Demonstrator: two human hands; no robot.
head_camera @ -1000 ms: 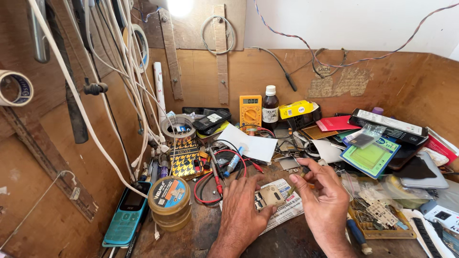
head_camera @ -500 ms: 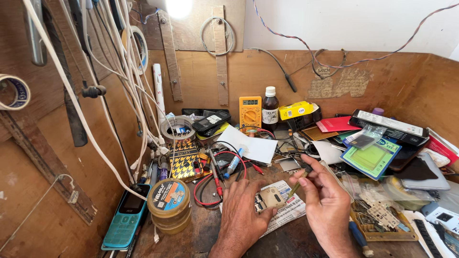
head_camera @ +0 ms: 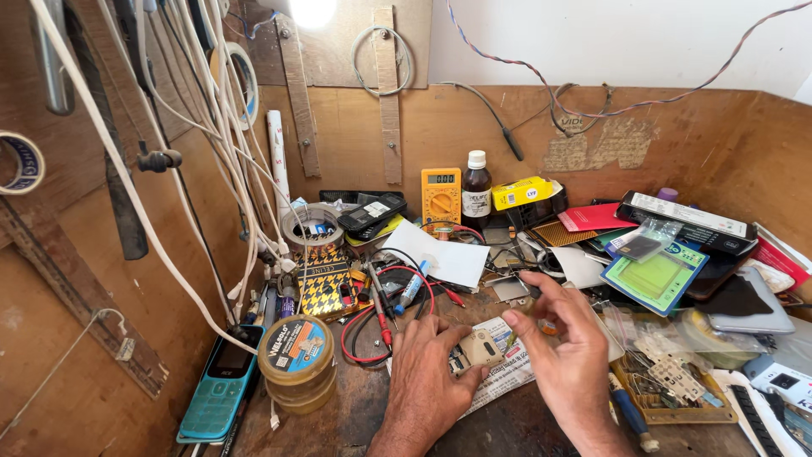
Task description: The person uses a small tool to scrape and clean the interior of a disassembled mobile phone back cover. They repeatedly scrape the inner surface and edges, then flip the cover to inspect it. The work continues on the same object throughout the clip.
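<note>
My left hand rests on the cluttered wooden bench and pins a small beige phone part against a piece of printed paper with its fingertips. My right hand hovers just to the right of the part, its fingers curled, thumb and forefinger pinched together above it; whether something tiny sits between them I cannot tell. A thin metal plate lies just beyond the right hand's fingers.
A round tin and a teal keypad phone lie at the left. Red and black probe leads curl ahead of my left hand. A yellow multimeter, a brown bottle and white cables stand behind. Packets and tools crowd the right.
My right hand has shifted slightly down and towards the beige part. My left hand stays on the part, barely moved.
</note>
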